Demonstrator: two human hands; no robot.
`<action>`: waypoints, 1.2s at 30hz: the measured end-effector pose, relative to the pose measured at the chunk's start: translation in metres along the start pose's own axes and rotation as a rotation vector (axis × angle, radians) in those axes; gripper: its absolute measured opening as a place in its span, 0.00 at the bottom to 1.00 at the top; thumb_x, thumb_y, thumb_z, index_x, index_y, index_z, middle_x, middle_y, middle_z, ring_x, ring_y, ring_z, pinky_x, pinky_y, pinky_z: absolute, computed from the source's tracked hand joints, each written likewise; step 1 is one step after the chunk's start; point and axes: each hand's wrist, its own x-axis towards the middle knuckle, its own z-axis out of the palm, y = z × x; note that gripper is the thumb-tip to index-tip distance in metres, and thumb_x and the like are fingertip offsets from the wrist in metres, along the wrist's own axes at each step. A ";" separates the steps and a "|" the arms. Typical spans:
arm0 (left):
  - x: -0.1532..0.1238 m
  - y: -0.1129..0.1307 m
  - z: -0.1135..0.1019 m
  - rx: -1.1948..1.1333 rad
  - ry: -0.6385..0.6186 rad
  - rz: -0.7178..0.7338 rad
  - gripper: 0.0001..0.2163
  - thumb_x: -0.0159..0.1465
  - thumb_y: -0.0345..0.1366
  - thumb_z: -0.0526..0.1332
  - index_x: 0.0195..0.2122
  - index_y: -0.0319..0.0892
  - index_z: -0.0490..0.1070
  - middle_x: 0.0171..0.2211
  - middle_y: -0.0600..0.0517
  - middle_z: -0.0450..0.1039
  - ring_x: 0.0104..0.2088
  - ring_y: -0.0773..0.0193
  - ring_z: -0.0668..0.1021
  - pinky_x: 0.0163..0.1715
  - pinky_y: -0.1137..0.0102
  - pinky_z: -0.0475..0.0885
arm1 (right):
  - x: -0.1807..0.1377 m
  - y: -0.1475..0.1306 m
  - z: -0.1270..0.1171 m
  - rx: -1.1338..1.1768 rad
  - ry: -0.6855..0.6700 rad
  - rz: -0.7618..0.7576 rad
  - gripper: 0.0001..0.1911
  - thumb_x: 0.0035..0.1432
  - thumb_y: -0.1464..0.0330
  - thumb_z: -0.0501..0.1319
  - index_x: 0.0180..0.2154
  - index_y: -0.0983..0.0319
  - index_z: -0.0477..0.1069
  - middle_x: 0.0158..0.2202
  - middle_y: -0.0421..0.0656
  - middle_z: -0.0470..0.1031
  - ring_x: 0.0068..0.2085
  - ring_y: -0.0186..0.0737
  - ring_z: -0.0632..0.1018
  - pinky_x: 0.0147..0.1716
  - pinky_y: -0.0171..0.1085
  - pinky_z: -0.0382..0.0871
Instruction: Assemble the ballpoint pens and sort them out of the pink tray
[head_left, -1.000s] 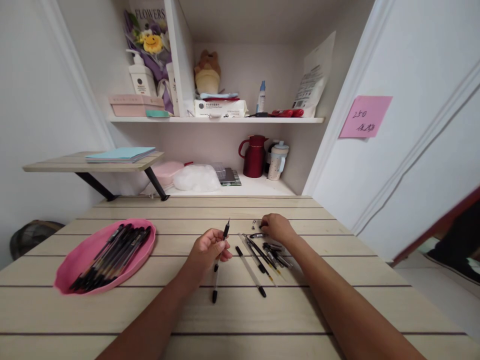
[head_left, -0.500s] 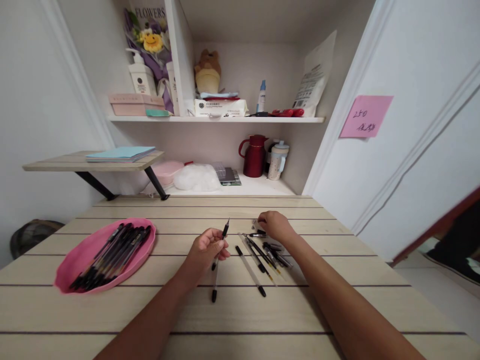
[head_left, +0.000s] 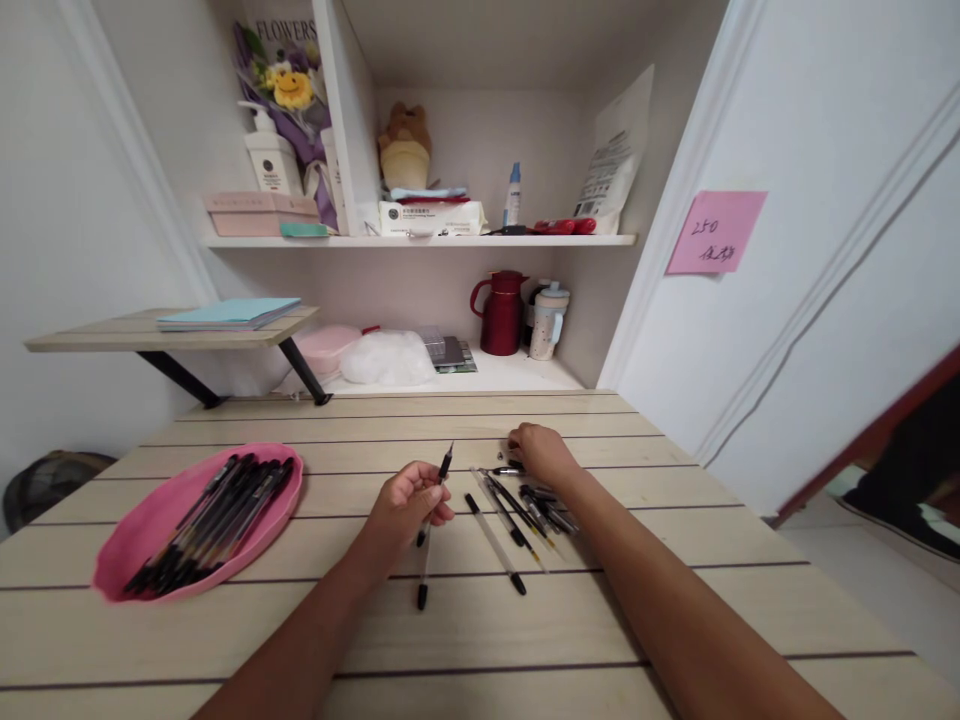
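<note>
My left hand (head_left: 405, 503) is closed around a black-tipped pen (head_left: 439, 478) that points up and away from me over the wooden table (head_left: 480, 640). My right hand (head_left: 541, 452) rests further back, its fingers curled down onto small pen parts (head_left: 507, 468); what they grip, if anything, is hidden. Between the hands lies a loose heap of clear pen barrels and refills (head_left: 525, 510). One more pen (head_left: 423, 575) lies below my left hand.
A pink oval tray (head_left: 142, 525) with several black pens (head_left: 214, 520) sits at the left. Behind the table are shelves with a red jug (head_left: 502, 312), a cup (head_left: 545, 320) and a plastic bag (head_left: 388, 357). A small raised shelf (head_left: 150, 330) holds a blue book.
My right hand has slid slightly back and left over the small parts. The left hand keeps its hold on the pen, and the view has shifted a little to the right.
</note>
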 end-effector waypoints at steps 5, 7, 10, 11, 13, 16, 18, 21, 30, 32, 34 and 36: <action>0.000 -0.002 0.000 0.007 -0.020 0.008 0.10 0.51 0.36 0.60 0.33 0.39 0.63 0.26 0.53 0.69 0.23 0.69 0.73 0.24 0.74 0.66 | 0.002 0.002 -0.006 0.082 0.085 0.073 0.09 0.46 0.74 0.54 0.30 0.64 0.70 0.32 0.47 0.73 0.34 0.39 0.72 0.31 0.33 0.60; 0.000 -0.003 0.001 0.015 -0.023 0.012 0.10 0.51 0.36 0.60 0.33 0.39 0.63 0.25 0.53 0.69 0.23 0.69 0.73 0.24 0.74 0.66 | 0.002 -0.004 -0.012 0.184 0.126 0.060 0.09 0.46 0.73 0.53 0.31 0.64 0.70 0.30 0.44 0.73 0.32 0.36 0.71 0.30 0.32 0.60; 0.001 -0.004 0.001 0.033 -0.023 0.015 0.10 0.52 0.35 0.59 0.34 0.39 0.63 0.25 0.53 0.69 0.23 0.69 0.73 0.24 0.75 0.65 | -0.002 -0.025 -0.024 0.676 0.167 -0.006 0.12 0.48 0.70 0.54 0.35 0.64 0.69 0.26 0.41 0.72 0.26 0.33 0.70 0.27 0.32 0.62; 0.001 -0.004 0.001 0.036 -0.024 0.015 0.10 0.52 0.35 0.59 0.34 0.39 0.63 0.25 0.53 0.69 0.23 0.69 0.73 0.24 0.75 0.65 | -0.004 -0.034 -0.029 0.890 0.148 -0.034 0.12 0.47 0.69 0.55 0.36 0.64 0.69 0.26 0.40 0.71 0.25 0.33 0.70 0.26 0.32 0.62; 0.001 -0.005 0.000 0.038 -0.025 0.019 0.10 0.52 0.35 0.59 0.34 0.39 0.63 0.25 0.53 0.69 0.23 0.70 0.73 0.23 0.75 0.65 | -0.011 -0.052 -0.038 1.203 0.096 -0.068 0.12 0.45 0.67 0.58 0.34 0.64 0.70 0.26 0.41 0.72 0.26 0.33 0.70 0.26 0.33 0.62; 0.002 -0.007 0.000 0.039 -0.025 0.031 0.09 0.52 0.35 0.59 0.33 0.39 0.63 0.25 0.54 0.69 0.23 0.70 0.73 0.23 0.75 0.65 | -0.021 -0.074 -0.048 1.422 0.044 -0.096 0.11 0.41 0.67 0.62 0.31 0.64 0.71 0.27 0.42 0.73 0.26 0.33 0.71 0.26 0.33 0.62; 0.002 -0.007 -0.001 0.045 -0.026 0.034 0.09 0.52 0.35 0.59 0.33 0.39 0.63 0.25 0.54 0.69 0.23 0.70 0.73 0.23 0.75 0.65 | -0.024 -0.081 -0.050 1.463 0.031 -0.099 0.11 0.41 0.67 0.63 0.30 0.64 0.71 0.27 0.42 0.73 0.26 0.32 0.71 0.25 0.32 0.61; 0.002 -0.007 -0.001 0.051 -0.024 0.037 0.09 0.52 0.36 0.59 0.33 0.39 0.63 0.25 0.54 0.69 0.23 0.70 0.73 0.23 0.74 0.65 | -0.026 -0.084 -0.049 1.457 0.024 -0.110 0.10 0.41 0.68 0.63 0.30 0.63 0.72 0.26 0.41 0.73 0.25 0.31 0.70 0.25 0.32 0.60; 0.003 -0.008 -0.001 0.057 -0.013 0.037 0.09 0.53 0.36 0.58 0.33 0.39 0.63 0.25 0.53 0.69 0.22 0.70 0.73 0.23 0.75 0.65 | -0.028 -0.086 -0.051 1.424 -0.047 -0.090 0.07 0.40 0.70 0.63 0.27 0.64 0.72 0.23 0.38 0.70 0.23 0.29 0.69 0.26 0.33 0.61; 0.003 -0.009 -0.001 0.061 -0.024 0.037 0.08 0.53 0.36 0.58 0.33 0.39 0.63 0.25 0.53 0.69 0.22 0.70 0.73 0.23 0.75 0.65 | -0.028 -0.086 -0.050 1.424 -0.059 -0.097 0.07 0.39 0.70 0.63 0.27 0.64 0.72 0.23 0.38 0.70 0.24 0.29 0.69 0.27 0.33 0.61; 0.002 -0.008 -0.002 0.056 -0.036 0.040 0.08 0.53 0.36 0.58 0.33 0.39 0.63 0.25 0.53 0.69 0.22 0.70 0.73 0.23 0.75 0.65 | -0.028 -0.086 -0.049 1.429 -0.071 -0.104 0.08 0.39 0.70 0.63 0.28 0.64 0.72 0.23 0.37 0.69 0.24 0.29 0.68 0.27 0.33 0.61; 0.002 -0.008 -0.002 0.048 -0.043 0.047 0.08 0.53 0.36 0.58 0.33 0.39 0.63 0.25 0.53 0.69 0.22 0.70 0.73 0.23 0.75 0.65 | -0.029 -0.086 -0.047 1.435 -0.075 -0.098 0.10 0.39 0.70 0.64 0.30 0.63 0.71 0.23 0.37 0.69 0.24 0.29 0.68 0.27 0.32 0.61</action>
